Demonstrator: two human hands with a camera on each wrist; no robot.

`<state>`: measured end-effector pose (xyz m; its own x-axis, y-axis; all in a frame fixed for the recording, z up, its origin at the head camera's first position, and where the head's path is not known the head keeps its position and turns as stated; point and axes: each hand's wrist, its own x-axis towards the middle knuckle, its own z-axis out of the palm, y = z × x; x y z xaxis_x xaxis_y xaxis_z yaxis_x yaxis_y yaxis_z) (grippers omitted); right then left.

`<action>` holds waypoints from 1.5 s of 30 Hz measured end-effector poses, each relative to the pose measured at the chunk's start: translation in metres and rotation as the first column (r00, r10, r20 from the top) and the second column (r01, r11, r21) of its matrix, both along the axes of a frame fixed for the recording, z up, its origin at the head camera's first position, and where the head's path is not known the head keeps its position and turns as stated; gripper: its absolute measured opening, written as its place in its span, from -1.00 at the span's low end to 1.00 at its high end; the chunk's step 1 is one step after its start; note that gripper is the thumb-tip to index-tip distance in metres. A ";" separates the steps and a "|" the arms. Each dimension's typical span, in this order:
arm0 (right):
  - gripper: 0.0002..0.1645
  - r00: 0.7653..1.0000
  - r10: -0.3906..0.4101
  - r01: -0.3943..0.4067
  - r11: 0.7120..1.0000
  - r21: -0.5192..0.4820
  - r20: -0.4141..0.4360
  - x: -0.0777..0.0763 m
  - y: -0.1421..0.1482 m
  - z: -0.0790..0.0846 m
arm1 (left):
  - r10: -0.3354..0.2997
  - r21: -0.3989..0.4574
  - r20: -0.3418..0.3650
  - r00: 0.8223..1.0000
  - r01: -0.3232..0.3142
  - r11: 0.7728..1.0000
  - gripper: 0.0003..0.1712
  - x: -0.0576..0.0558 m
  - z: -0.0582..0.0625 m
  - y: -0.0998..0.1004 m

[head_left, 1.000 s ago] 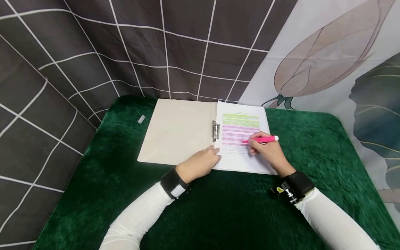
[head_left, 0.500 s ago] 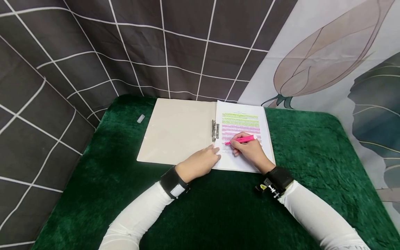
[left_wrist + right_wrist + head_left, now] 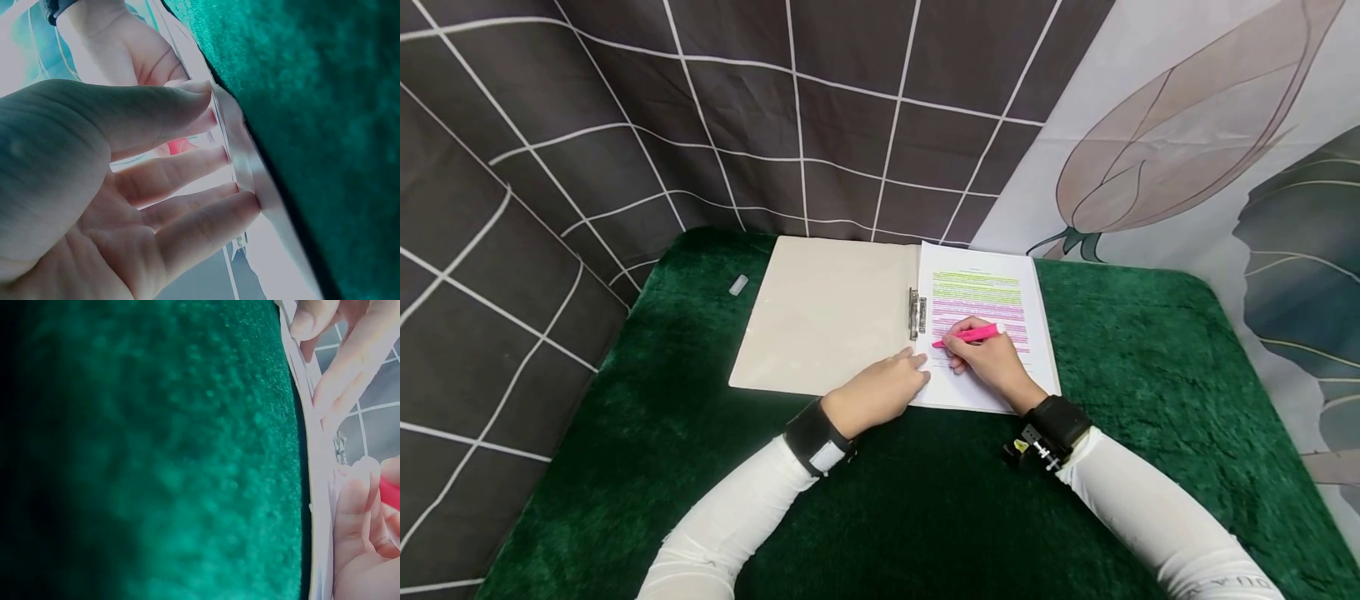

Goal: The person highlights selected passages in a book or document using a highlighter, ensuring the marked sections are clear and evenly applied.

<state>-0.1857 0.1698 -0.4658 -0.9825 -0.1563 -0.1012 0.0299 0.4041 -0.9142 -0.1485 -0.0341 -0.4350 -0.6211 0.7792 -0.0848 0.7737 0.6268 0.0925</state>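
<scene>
The right hand point(image 3: 988, 358) is gripping a bright pink highlighter pen with a white rear end point(image 3: 977, 333) between the thumb and the fingers. The pen is lying slanted above a white printed paper sheet point(image 3: 970, 388), and its tip is pointing at the left part of the text, just below the lines which are bearing pink marking. Whether the tip is touching the paper, I cannot tell. The upper lines are showing yellow-green marking. The left hand point(image 3: 877, 396) is resting its nearly straight fingers on the lower left corner of the sheet, and it is gripping nothing.

The sheet is lying on the right half of a flat, unfolded cream-coloured folder point(image 3: 831, 317), just beside a silver metal clip point(image 3: 913, 315). The folder is resting on a dark green plush cover point(image 3: 587, 450). A small pale oblong piece point(image 3: 738, 285) is lying near its left edge.
</scene>
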 end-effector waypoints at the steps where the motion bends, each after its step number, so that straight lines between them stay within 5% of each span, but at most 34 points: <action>1: -0.72 1.000 0.000 0.000 1.000 -0.001 0.002 0.000 0.000 0.000 | 0.001 0.000 0.002 1.000 -0.001 1.000 -0.65 0.000 0.000 0.000; 45: -0.74 1.000 -0.029 0.030 0.989 0.146 -0.012 0.002 0.002 0.001 | -0.005 0.012 -0.001 1.000 0.005 1.000 -0.64 -0.001 -0.001 -0.001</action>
